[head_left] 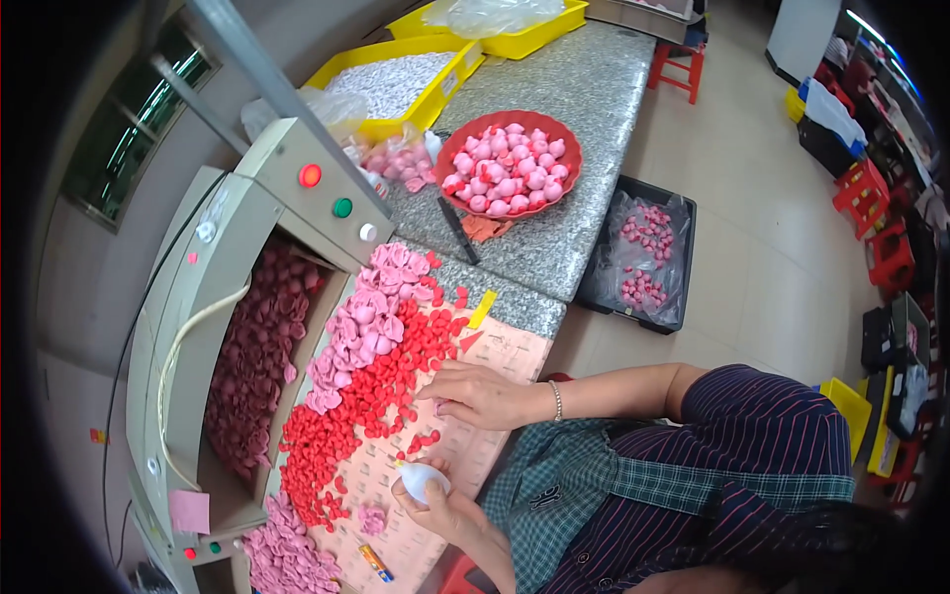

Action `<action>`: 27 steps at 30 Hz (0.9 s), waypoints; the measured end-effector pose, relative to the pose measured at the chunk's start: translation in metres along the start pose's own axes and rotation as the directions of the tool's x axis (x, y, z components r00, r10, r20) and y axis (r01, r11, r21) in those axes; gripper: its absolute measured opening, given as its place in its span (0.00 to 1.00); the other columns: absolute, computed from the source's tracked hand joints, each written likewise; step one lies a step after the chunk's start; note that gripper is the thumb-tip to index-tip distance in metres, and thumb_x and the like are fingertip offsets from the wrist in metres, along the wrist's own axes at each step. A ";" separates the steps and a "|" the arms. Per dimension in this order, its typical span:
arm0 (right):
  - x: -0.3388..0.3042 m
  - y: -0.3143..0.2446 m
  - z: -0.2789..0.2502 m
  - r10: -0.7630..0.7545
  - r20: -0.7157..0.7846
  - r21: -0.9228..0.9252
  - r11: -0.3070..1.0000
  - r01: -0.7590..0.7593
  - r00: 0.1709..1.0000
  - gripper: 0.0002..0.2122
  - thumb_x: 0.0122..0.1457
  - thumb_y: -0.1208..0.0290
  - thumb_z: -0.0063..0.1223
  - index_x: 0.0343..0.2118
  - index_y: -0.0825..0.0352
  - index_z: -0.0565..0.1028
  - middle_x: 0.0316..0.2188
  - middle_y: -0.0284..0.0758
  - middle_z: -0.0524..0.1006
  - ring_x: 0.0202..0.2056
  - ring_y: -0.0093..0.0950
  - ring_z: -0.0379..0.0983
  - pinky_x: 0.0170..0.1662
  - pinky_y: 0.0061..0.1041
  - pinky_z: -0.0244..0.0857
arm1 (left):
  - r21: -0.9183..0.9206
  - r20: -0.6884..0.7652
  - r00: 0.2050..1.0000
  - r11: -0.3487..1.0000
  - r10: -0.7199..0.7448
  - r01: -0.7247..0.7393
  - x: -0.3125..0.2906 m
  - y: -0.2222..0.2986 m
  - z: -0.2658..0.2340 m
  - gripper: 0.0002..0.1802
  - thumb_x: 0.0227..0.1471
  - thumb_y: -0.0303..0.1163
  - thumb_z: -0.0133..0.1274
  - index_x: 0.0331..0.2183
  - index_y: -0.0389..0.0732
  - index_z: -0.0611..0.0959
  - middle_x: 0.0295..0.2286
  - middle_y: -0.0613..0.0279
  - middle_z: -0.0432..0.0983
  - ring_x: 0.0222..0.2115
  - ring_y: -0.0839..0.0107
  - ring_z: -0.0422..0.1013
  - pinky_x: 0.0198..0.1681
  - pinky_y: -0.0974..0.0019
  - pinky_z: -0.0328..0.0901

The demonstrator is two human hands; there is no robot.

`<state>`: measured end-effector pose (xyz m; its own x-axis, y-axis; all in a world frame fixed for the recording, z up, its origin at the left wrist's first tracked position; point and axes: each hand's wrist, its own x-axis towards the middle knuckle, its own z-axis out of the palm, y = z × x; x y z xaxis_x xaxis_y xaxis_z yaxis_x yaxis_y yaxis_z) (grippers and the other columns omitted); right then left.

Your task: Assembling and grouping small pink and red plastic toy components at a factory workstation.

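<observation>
My left hand is wrapped round a white squeeze bottle with a yellowish tip, low over the pink worktop sheet. Higher up the sheet, my right hand, with a bracelet at the wrist, pinches a small pink piece mostly hidden by the fingers. Many small red pieces lie heaped left of both hands, a few of them loose between the hands. Beyond them are heaps of soft-looking pink pieces. A single crumpled pink piece and a small yellow-and-blue tube lie near the bottle.
A grey machine with coloured buttons holds more pink pieces in its opening. On the granite counter stand a red bowl of pink round pieces and yellow trays. A black crate sits on the floor.
</observation>
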<state>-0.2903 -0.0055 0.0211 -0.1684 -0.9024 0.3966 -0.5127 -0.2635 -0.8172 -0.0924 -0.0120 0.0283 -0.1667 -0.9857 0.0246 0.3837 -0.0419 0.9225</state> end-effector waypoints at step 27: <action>0.025 0.088 -0.131 -0.108 -0.421 -0.751 0.598 -0.279 0.901 0.05 0.49 0.76 0.51 0.30 0.65 0.74 0.33 0.38 0.75 0.31 0.35 0.77 0.40 0.31 0.67 | 0.683 0.225 0.892 0.590 0.392 -0.431 0.008 -0.029 0.039 0.20 0.68 0.37 0.38 0.46 0.28 0.73 0.36 0.52 0.72 0.35 0.64 0.69 0.43 0.62 0.66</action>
<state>-0.4497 -0.0062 0.0142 -0.4507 -0.6406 0.6217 -0.8920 0.3507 -0.2852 -0.1403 -0.0127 0.0165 -0.2026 -0.8589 0.4703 -0.3219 0.5120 0.7964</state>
